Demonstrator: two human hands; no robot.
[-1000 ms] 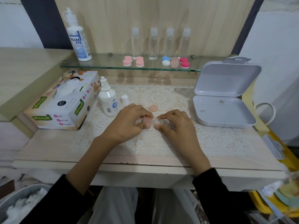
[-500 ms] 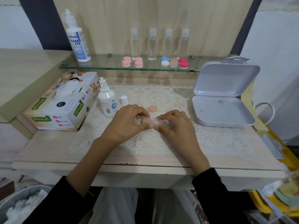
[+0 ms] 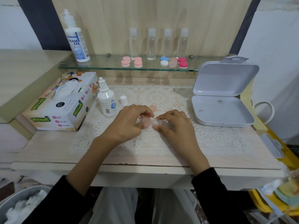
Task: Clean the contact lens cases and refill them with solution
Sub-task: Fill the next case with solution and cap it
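Hardly anything has moved. Head view, frame centre: left hand [image 3: 127, 122] pinches the pink round cap [image 3: 145, 121] on the clear plastic contact lens case [image 3: 156, 122]; right hand [image 3: 175, 126] grips its other end. Second pink cap [image 3: 152, 108] lies loose just above; this case is judged half closed.

I hold the clear lens case [image 3: 159, 123] flat, centre, pink cap [image 3: 146, 121] on its left well. The second cap [image 3: 152, 108] lies loose just beyond.

Blk long sleeves [image 3: 213, 191], pale grey trousers [image 3: 116, 206]
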